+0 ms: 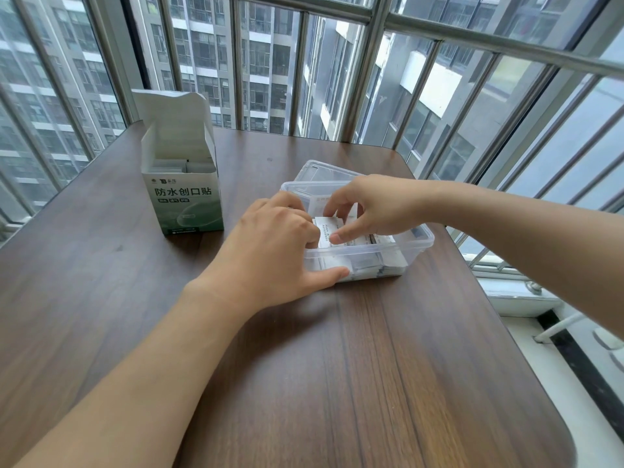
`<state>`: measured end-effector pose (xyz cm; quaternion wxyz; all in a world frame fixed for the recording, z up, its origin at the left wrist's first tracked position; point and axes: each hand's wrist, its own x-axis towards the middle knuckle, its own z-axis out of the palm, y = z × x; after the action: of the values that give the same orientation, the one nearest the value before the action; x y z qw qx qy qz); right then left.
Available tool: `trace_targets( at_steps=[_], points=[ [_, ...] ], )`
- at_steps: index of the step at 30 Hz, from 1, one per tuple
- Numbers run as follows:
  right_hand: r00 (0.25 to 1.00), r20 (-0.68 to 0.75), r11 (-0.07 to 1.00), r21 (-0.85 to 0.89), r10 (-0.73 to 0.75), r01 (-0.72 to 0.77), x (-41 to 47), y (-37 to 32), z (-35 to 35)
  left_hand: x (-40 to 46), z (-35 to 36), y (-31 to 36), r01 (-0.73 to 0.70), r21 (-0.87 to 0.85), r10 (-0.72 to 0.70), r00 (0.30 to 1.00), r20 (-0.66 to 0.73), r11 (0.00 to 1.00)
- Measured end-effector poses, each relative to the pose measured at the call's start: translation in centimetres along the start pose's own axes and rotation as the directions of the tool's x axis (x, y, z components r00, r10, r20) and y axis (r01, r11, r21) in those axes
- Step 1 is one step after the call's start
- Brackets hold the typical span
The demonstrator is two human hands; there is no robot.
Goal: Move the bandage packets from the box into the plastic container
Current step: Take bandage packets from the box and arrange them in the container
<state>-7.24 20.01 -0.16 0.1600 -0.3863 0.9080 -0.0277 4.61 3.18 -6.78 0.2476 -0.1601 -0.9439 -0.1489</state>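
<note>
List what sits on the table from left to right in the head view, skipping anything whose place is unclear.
Open bandage box → left hand → bandage packets held by both hands → right hand → right wall of the plastic container.

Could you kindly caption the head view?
Both hands, left hand and right hand, settle bandage packets into the plastic container beside the opened box.
</note>
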Motion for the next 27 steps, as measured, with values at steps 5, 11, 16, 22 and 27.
trace_targets(
  at_steps=[5,11,16,22,27],
  points=[
    [0.999,0.015,0.998,0.027,-0.049,0.048,0.1,-0.1,0.1,0.0,-0.3,0.2,0.024,-0.024,-0.023,0.999,0.048,0.999],
    [0.995,0.050,0.994,-0.062,-0.082,0.085,-0.1,-1.2,0.2,0.1,-0.3,0.1,0.024,-0.039,-0.021,0.998,0.062,0.999],
    [0.996,0.042,0.990,-0.117,-0.076,0.080,0.3,-1.5,0.1,0.1,-0.4,0.0,0.044,-0.039,-0.041,0.996,0.083,0.998],
    [0.998,0.022,0.992,-0.114,-0.051,0.053,0.8,-1.7,0.3,0.0,-0.4,0.0,0.042,-0.043,-0.038,0.995,0.091,0.998],
    [0.999,0.029,0.998,-0.055,-0.021,0.023,0.7,-2.2,0.0,0.0,-0.4,-0.1,0.035,-0.038,-0.032,0.997,0.075,0.999]
  ],
)
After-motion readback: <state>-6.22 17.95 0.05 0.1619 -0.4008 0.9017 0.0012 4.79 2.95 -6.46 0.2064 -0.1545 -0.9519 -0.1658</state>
